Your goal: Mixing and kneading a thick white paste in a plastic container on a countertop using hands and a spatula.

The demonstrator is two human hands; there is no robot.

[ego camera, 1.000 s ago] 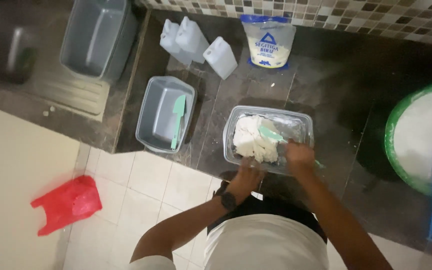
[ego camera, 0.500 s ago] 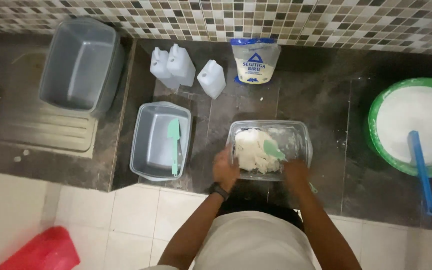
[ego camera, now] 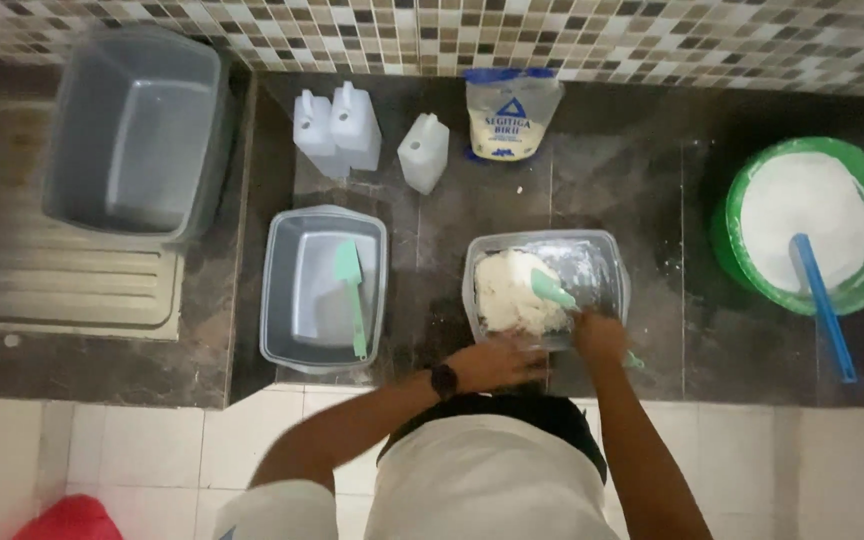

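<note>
Left hand (ego camera: 497, 362) clasps the tub (ego camera: 544, 288) rim, steadying it; right hand (ego camera: 600, 335) grips the spatula (ego camera: 552, 291), working dough (ego camera: 512, 290).

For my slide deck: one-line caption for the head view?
Right hand works spatula through dough; left hand steadies clear tub.
</note>
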